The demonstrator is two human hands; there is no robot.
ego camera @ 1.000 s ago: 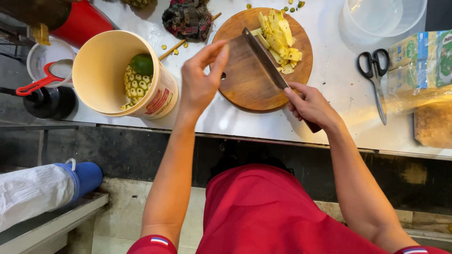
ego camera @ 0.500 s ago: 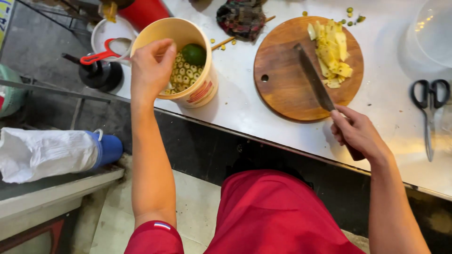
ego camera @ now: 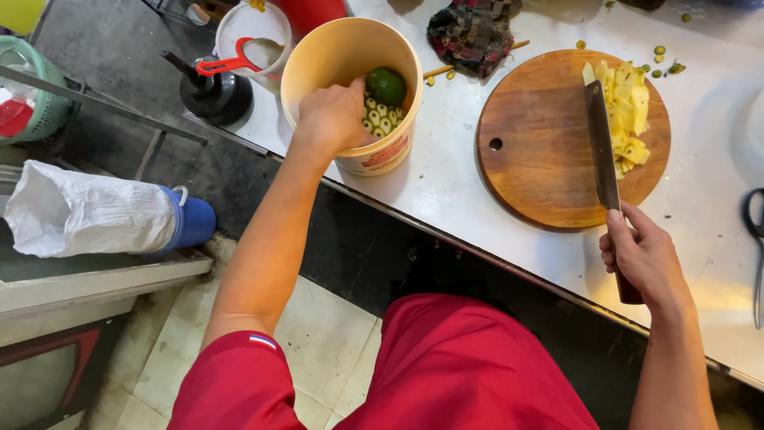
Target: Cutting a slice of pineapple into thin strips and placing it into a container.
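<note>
Left hand (ego camera: pixel 333 118) is down inside the cream-coloured bucket (ego camera: pixel 318 56), fingers curled in among the small green sliced pieces (ego camera: pixel 380 115) at the bottom — can't tell if it has actually closed on anything, since the fingertips are hidden. A whole dark green fruit (ego camera: pixel 386 84) sits in the bucket too, just to the right of that hand on the far side. The bucket stands at the near-left edge of the white counter (ego camera: pixel 446 179). Right hand (ego camera: pixel 645 259) is clenched around the dark handle of a long knife (ego camera: pixel 602 143), index finger laid along the spine, and the blade rests flat on the round wooden cutting board (ego camera: pixel 533 159), pointing away toward the far side. Just right of the blade there's a heap of chopped yellow pieces (ego camera: pixel 629 119) on the far-right part of the board, touching or almost touching the blade. Going outward: a dark checked cloth (ego camera: pixel 471 32) lies bunched up beyond the bucket and board, with a few green bits scattered on the counter around it. Left of the bucket there's a white container with a red-handled scoop (ego camera: pixel 235 60) across it, and a black funnel-looking thing (ego camera: pixel 213 95) near it. Scissors (ego camera: pixel 754 231) peek in at the right edge. Below the counter on the left, a blue jug (ego camera: pixel 187 221) wrapped in a white bag lies on a lower shelf.
</note>
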